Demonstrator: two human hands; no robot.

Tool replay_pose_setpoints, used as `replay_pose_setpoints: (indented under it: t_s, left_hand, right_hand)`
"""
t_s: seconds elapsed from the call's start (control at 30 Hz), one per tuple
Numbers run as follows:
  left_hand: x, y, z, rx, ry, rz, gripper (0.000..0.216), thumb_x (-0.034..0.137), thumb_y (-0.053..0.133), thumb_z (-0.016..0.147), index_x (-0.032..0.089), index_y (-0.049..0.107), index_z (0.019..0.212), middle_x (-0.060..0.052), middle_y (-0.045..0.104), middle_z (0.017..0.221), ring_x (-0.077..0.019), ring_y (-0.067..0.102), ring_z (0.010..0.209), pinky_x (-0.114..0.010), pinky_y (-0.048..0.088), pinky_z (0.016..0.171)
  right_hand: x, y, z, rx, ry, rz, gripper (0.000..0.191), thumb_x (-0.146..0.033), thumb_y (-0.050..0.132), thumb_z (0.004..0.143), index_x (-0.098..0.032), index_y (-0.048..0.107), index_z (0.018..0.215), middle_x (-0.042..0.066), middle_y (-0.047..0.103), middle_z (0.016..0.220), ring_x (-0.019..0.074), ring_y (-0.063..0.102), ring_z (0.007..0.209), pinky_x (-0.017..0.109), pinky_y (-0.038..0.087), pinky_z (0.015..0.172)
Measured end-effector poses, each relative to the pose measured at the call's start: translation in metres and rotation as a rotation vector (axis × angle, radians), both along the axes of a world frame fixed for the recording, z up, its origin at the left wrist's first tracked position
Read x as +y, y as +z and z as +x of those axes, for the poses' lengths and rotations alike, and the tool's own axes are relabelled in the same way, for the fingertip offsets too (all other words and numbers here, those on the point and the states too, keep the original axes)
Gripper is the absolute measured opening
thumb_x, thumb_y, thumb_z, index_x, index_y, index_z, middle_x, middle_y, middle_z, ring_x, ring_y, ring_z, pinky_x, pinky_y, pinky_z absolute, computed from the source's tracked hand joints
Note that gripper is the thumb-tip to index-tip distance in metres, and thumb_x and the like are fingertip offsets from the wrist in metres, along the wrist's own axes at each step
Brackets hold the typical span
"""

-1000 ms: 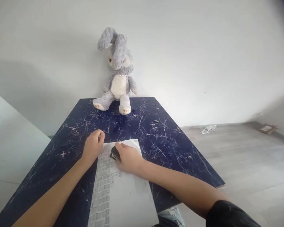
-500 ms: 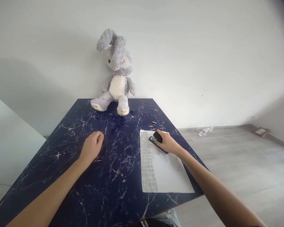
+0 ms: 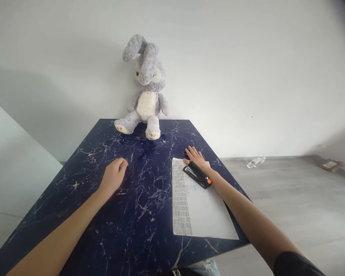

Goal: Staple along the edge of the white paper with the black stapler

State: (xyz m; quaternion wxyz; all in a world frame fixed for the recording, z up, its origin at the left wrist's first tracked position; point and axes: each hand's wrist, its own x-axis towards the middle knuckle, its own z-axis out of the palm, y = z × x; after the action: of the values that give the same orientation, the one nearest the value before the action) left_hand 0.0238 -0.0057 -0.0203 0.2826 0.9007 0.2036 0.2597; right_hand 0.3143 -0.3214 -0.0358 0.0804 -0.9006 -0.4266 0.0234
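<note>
My right hand [image 3: 197, 158] lies palm down with its fingers spread, just past the top edge of a sheet of paper [image 3: 209, 214]. Beside its wrist, a black stapler [image 3: 197, 174] with an orange spot at one end rests on that sheet. Pencilled brick-like shading runs down the paper's left side. The small grey piece seen earlier beyond the paper is out of sight, where my right fingers now are. My left hand [image 3: 114, 174] rests loosely curled on the dark blue marbled table [image 3: 143, 191], with nothing visible in it.
A grey plush rabbit [image 3: 148, 92] sits at the table's far edge against the white wall. On the floor to the right are a clear plastic bottle [image 3: 255, 162] and a brown package [image 3: 330, 165]. A white panel [image 3: 14, 161] stands at left.
My right hand has let go of the stapler, leaving it on the paper, and has reached forward with fingers spread. My left hand keeps its pose. The view has shifted slightly.
</note>
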Motion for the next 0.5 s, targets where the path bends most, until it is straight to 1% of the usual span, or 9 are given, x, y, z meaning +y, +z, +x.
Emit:
replay_pose_setpoints:
  t_s: [0.07,0.13,0.23,0.3,0.37,0.43,0.5]
  left_hand:
    - [0.003,0.002,0.000,-0.016,0.005,-0.015,0.035,0.043,0.040,0.103,0.023,0.065,0.089,-0.006,0.072,0.096,-0.0245,0.066,0.091,-0.034,0.048,0.083]
    - [0.009,0.005,0.000,-0.036,0.034,-0.019,0.034,0.042,0.041,0.102,0.023,0.065,0.088,-0.005,0.071,0.095,-0.0237,0.066,0.090,-0.033,0.048,0.083]
    - [0.029,0.009,-0.003,-0.073,0.106,-0.015,0.034,0.041,0.042,0.100,0.022,0.065,0.086,-0.006,0.071,0.094,-0.0235,0.067,0.089,-0.033,0.049,0.083]
    - [0.051,0.012,-0.010,-0.108,0.162,0.015,0.032,0.040,0.042,0.099,0.021,0.066,0.086,-0.007,0.071,0.095,-0.0239,0.067,0.091,-0.033,0.049,0.085]
    - [0.077,0.013,-0.021,-0.151,0.250,0.035,0.030,0.038,0.044,0.096,0.021,0.067,0.087,-0.007,0.071,0.095,-0.0244,0.068,0.093,-0.034,0.049,0.089]
    - [0.100,0.011,-0.034,-0.201,0.371,-0.029,0.026,0.036,0.048,0.093,0.022,0.068,0.084,-0.005,0.071,0.090,-0.0244,0.068,0.093,-0.034,0.049,0.092]
    - [0.117,0.007,-0.046,-0.253,0.483,-0.139,0.024,0.034,0.049,0.090,0.022,0.068,0.082,-0.004,0.071,0.086,-0.0241,0.069,0.091,-0.035,0.050,0.091]
  right_hand:
    - [0.006,-0.004,-0.003,0.000,0.009,-0.050,0.068,-0.052,0.025,0.109,-0.015,0.022,0.166,0.016,0.011,0.173,0.0305,0.004,0.161,0.061,0.007,0.127]
    - [0.016,-0.004,-0.010,-0.016,0.030,-0.066,0.067,-0.050,0.024,0.109,-0.015,0.022,0.166,0.016,0.010,0.173,0.0299,0.004,0.161,0.061,0.006,0.127]
    - [0.043,-0.001,-0.032,-0.018,0.070,-0.060,0.066,-0.048,0.026,0.109,-0.014,0.024,0.166,0.017,0.011,0.173,0.0310,0.006,0.161,0.060,0.006,0.127]
    - [0.072,0.001,-0.053,0.000,0.098,-0.045,0.066,-0.049,0.027,0.109,-0.015,0.024,0.166,0.018,0.011,0.173,0.0326,0.005,0.161,0.062,0.004,0.126]
    - [0.108,0.001,-0.077,0.030,0.128,-0.020,0.067,-0.051,0.028,0.109,-0.017,0.023,0.166,0.018,0.009,0.173,0.0339,0.005,0.161,0.065,0.003,0.125]
    - [0.148,0.002,-0.101,0.062,0.173,0.018,0.068,-0.052,0.028,0.109,-0.017,0.022,0.166,0.018,0.008,0.173,0.0338,0.004,0.161,0.066,0.000,0.124]
    - [0.189,0.004,-0.125,0.110,0.214,0.042,0.069,-0.053,0.030,0.109,-0.016,0.024,0.166,0.019,0.007,0.173,0.0343,0.004,0.161,0.067,-0.002,0.124]
